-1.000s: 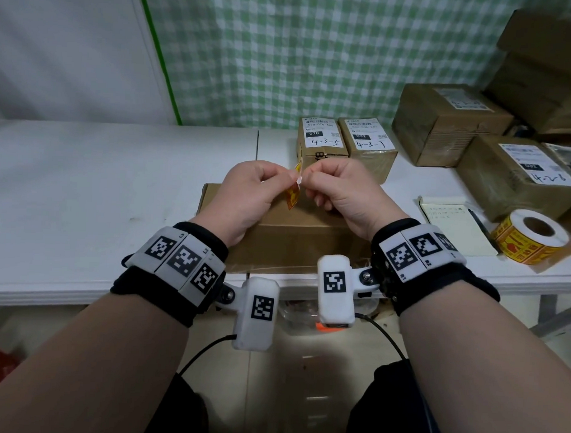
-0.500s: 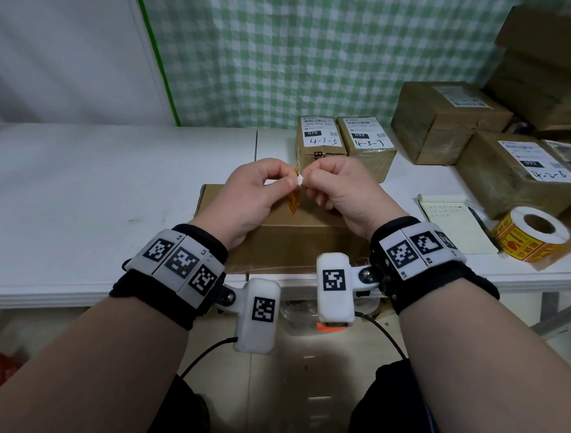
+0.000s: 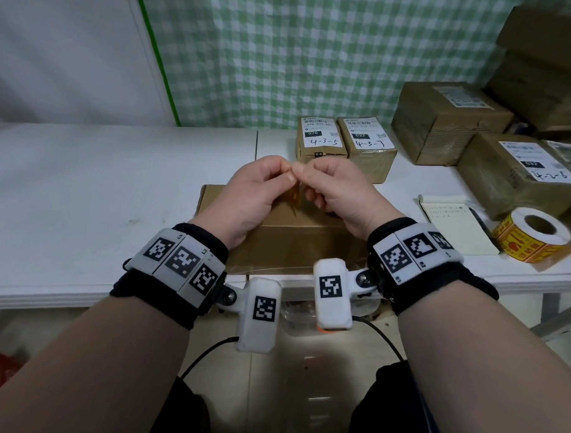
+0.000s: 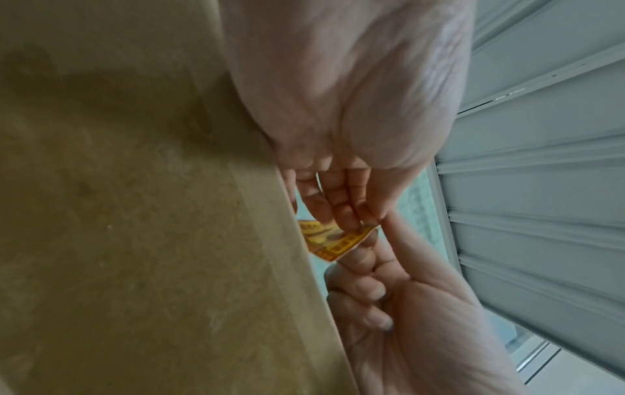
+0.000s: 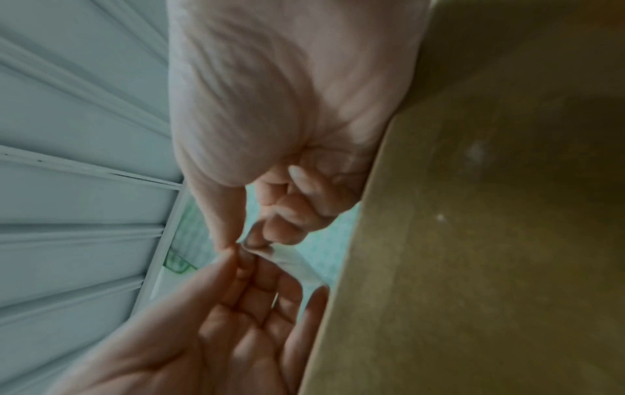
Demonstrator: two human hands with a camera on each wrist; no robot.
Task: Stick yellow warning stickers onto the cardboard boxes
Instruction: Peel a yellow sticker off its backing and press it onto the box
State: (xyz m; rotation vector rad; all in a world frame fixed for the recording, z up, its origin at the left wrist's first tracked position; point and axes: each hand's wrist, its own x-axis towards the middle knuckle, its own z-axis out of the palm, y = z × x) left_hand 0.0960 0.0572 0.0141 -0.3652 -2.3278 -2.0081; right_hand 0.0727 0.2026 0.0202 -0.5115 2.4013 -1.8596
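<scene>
Since a second ago the hands have barely shifted, just crept a touch higher above the flat cardboard box (image 3: 286,235), with the yellow warning sticker (image 3: 294,197) dangling a bit lower between them. Left hand (image 3: 252,195) has its grip pinched on the sticker's top edge, and the right hand (image 3: 335,192) pinches the same spot, looks like it's working the white backing (image 5: 297,264) loose, other fingers curled in. So my read is we're mid-peel: nothing is stuck on the flat box yet, and I can't spot a yellow sticker on any of the other boxes either. Behind the flat box sit two small labelled boxes (image 3: 345,144) side by side, and off to its right two bigger cartons (image 3: 443,121), all taped closed, so no clue what's inside them. The sticker roll (image 3: 532,238) lies on the tabletop (image 3: 84,193) to the right of the flat box, next to a notepad (image 3: 455,225), with plenty left.
</scene>
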